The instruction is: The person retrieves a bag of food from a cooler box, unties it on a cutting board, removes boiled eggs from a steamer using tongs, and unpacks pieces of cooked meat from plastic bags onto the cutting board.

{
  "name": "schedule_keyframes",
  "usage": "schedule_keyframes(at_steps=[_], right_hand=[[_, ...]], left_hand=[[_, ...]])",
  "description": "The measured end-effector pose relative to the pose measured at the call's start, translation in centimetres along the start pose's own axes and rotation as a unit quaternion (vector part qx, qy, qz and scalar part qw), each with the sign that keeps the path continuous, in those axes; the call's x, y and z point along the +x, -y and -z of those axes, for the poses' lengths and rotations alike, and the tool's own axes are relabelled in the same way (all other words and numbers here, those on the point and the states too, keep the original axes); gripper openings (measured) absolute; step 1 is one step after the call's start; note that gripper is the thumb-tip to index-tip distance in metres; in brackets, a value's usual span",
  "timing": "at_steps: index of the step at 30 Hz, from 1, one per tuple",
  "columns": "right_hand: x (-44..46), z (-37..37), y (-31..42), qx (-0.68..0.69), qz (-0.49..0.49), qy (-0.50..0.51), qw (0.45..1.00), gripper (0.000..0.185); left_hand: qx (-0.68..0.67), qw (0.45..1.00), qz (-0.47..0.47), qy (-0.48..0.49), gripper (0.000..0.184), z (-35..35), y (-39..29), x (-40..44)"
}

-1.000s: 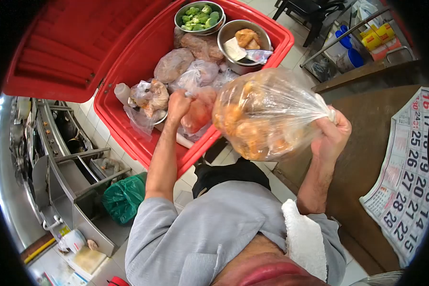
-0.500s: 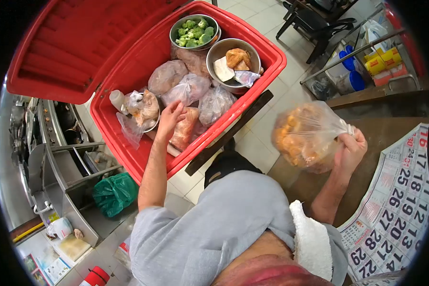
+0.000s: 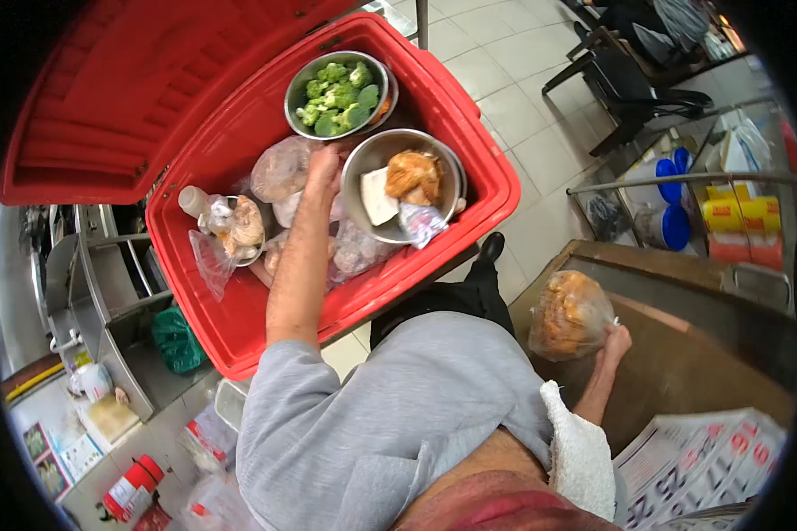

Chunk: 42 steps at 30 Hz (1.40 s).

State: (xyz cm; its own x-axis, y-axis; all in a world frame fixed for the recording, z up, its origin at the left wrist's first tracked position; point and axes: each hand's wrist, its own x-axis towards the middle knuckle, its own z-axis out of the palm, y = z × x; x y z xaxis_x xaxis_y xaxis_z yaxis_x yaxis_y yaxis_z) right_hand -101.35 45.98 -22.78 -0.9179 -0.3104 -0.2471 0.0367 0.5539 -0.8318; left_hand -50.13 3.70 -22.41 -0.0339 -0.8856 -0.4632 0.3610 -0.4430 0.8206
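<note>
My left hand (image 3: 325, 163) reaches into the red cooler box (image 3: 490, 173), at the left edge of a steel bowl (image 3: 356, 196) and just below the broccoli bowl (image 3: 290, 111). Its fingers are mostly hidden, so I cannot tell whether they grip anything. The steel bowl holds a browned piece of food (image 3: 414, 177), a white block (image 3: 379, 196) and a small plastic packet (image 3: 422, 223). At the right, my right hand (image 3: 613, 345) is closed on the gathered neck of a clear plastic bag of orange-brown food (image 3: 571, 314), which hangs tilted over a brown surface.
Bagged food (image 3: 359, 252) and a bowl with bags (image 3: 242, 232) fill the cooler's lower left. Its lid (image 3: 88, 133) stands raised. Around me are a black chair (image 3: 624, 84), a rack with blue-lidded tubs (image 3: 673, 227), a calendar (image 3: 700, 460) and a green bag (image 3: 179, 341).
My left hand has moved up and farther into the cooler, toward the bowls. The food bag in my right hand is lower, and the whole view has shifted.
</note>
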Motion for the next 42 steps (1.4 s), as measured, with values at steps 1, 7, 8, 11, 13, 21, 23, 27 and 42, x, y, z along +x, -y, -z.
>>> schedule_keyframes(at_steps=[1,7,8,11,13,21,23,27,42], right_hand=[[2.2,-0.8,-2.3,0.013,0.012,-0.009,1.0,0.017],[11.6,-4.6,-9.8,-0.087,-0.092,0.04,0.991,0.009],[13.4,-5.0,-10.4,-0.088,-0.091,0.052,0.991,0.009],[17.3,-5.2,-10.1,-0.153,-0.129,0.079,0.977,0.014],[18.7,-5.4,-7.4,-0.143,-0.113,0.086,0.98,0.011],[27.8,-6.9,-6.5,-0.142,-0.101,0.171,0.97,0.007],[26.5,-8.9,-0.5,-0.086,-0.174,0.169,0.967,0.004],[29.1,-11.3,2.5,-0.095,-0.149,0.162,0.971,0.001],[30.9,-23.2,14.9,-0.207,-0.101,0.292,0.928,0.012]], left_hand=[[0.084,0.992,0.017,-0.089,0.031,-2.6,-1.8,-1.8],[-0.101,0.984,0.045,-0.139,0.032,-0.5,-0.9,2.6],[-0.101,0.978,-0.004,-0.184,0.03,-1.8,-1.5,2.4],[-0.068,0.976,-0.031,-0.203,0.028,-1.5,-1.9,2.6],[-0.071,0.978,-0.036,-0.194,0.028,-0.4,-1.9,2.7],[-0.113,0.952,-0.185,-0.217,0.02,0.7,-3.2,-2.5],[-0.093,0.939,-0.19,-0.271,0.023,2.1,-3.0,-3.5],[-0.093,0.937,-0.204,-0.266,0.02,3.9,-1.6,-3.9],[-0.106,0.946,-0.145,-0.27,0.018,-0.1,-2.0,-1.1]])
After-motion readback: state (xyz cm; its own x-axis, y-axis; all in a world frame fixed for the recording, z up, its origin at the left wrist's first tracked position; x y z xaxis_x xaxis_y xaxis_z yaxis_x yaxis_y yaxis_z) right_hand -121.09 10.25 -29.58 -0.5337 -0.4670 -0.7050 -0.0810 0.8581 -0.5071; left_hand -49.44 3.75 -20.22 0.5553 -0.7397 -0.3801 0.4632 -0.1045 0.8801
